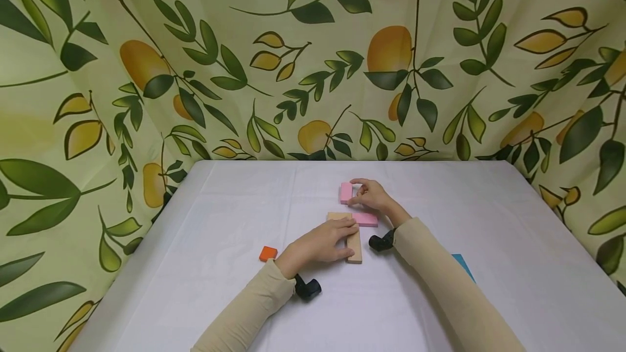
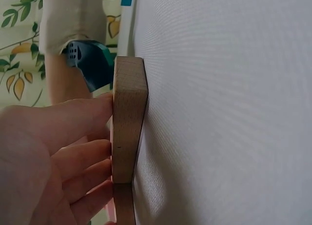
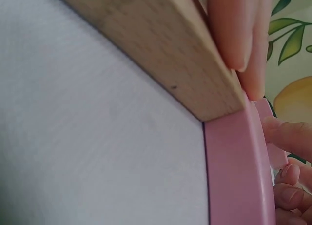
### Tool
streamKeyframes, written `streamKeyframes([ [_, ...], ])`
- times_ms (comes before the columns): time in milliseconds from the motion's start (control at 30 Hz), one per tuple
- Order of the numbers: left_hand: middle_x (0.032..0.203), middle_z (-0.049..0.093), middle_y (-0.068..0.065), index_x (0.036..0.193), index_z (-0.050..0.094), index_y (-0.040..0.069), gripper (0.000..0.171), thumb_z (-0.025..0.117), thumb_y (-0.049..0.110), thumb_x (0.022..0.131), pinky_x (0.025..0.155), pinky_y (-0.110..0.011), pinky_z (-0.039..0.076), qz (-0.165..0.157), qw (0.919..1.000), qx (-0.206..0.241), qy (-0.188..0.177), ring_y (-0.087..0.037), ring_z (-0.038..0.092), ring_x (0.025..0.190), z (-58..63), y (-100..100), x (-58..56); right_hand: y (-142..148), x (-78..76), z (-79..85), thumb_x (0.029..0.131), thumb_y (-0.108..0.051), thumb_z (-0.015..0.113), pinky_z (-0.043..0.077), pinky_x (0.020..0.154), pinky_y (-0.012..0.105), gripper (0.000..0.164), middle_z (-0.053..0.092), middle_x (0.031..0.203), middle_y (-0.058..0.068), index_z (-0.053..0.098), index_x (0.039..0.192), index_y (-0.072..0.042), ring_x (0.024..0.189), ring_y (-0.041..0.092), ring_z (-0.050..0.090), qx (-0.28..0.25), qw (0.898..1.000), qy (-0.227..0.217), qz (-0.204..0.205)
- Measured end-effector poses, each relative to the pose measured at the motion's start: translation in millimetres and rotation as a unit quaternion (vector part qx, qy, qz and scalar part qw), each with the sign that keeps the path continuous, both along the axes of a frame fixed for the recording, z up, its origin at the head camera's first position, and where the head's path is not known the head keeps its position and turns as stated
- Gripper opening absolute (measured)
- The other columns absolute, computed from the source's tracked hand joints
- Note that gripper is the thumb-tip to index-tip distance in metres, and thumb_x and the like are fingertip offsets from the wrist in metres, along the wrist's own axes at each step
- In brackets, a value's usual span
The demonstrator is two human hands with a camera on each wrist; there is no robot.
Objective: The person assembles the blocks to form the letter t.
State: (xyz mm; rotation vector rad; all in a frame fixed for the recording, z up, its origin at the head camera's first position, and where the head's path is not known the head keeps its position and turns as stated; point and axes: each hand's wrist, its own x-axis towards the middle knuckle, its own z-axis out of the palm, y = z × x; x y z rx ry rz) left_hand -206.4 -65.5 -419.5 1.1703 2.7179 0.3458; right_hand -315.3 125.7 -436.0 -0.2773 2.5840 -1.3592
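Note:
My right hand point(image 1: 371, 195) pinches a small pink block point(image 1: 346, 193), index finger at its far end and thumb at its near end. Just nearer to me, a longer pink block point(image 1: 365, 220) lies flat against a plain wooden block point(image 1: 337, 215). Another wooden block point(image 1: 354, 253) runs from these toward me, forming a T-like shape. Across the wooden blocks rests my left hand point(image 1: 320, 240), partly covering them, fingers extended and thumb touching the lower block's edge. The right wrist view shows wood point(image 3: 161, 54) meeting the longer pink block point(image 3: 236, 166), with left fingertips on top.
An orange block point(image 1: 268, 253) lies left of my left hand. Partly hidden by my right sleeve point(image 1: 440, 270) is a blue piece point(image 1: 463, 266). White cloth point(image 1: 235, 205) covers the table, and a leaf-patterned curtain point(image 1: 313, 69) hangs behind it.

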Motion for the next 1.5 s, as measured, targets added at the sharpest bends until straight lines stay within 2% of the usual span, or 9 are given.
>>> streamKeyframes([
  [367, 0.155, 0.041, -0.004, 0.144, 0.046, 0.012, 0.056, 0.058, 0.035, 0.095, 0.122, -0.035, 0.029, 0.005, 0.9999, 0.0, -0.014, -0.018, 0.034, 0.147, 0.3, -1, 0.4, 4, 4.5, 0.4, 0.077, -0.014, 0.079, 0.033, 0.053, 0.019, 0.067, 0.047, 0.069, -0.004, 0.05, 0.136, -0.001, 0.06, 0.009, 0.041, 0.015, 1.0, -0.001, 0.006],
  [667, 0.155, 0.04, -0.004, 0.144, 0.046, 0.012, 0.056, 0.058, 0.035, 0.095, 0.122, -0.035, 0.029, 0.005, 0.9999, -0.004, -0.011, -0.018, 0.034, 0.147, -0.8, 0, -0.2, 7, 7.1, -1.4, 0.078, -0.016, 0.078, 0.032, 0.051, 0.019, 0.066, 0.045, 0.067, -0.005, 0.05, 0.136, 0.0, 0.059, 0.009, 0.04, 0.018, 1.0, -0.003, 0.012],
  [1233, 0.154, 0.042, -0.007, 0.143, 0.047, 0.01, 0.056, 0.06, 0.032, 0.094, 0.121, -0.039, 0.03, 0.001, 0.9998, 0.012, -0.018, -0.022, 0.034, 0.147, 1.2, -1, 0.5, 8, 13.7, -2.7, 0.076, -0.016, 0.079, 0.03, 0.053, 0.019, 0.068, 0.044, 0.067, -0.005, 0.05, 0.135, 0.001, 0.061, 0.009, 0.038, 0.012, 1.0, 0.007, 0.015],
  [1500, 0.153, 0.042, -0.008, 0.143, 0.047, 0.009, 0.055, 0.059, 0.032, 0.094, 0.12, -0.039, 0.031, -0.004, 0.9998, 0.014, -0.013, -0.023, 0.035, 0.146, 0.0, -1, 0.2, 10, 15.9, -2.9, 0.078, -0.012, 0.078, 0.03, 0.05, 0.018, 0.065, 0.043, 0.064, -0.005, 0.05, 0.135, 0.002, 0.057, 0.007, 0.037, 0.0, 1.0, 0.004, 0.023],
])
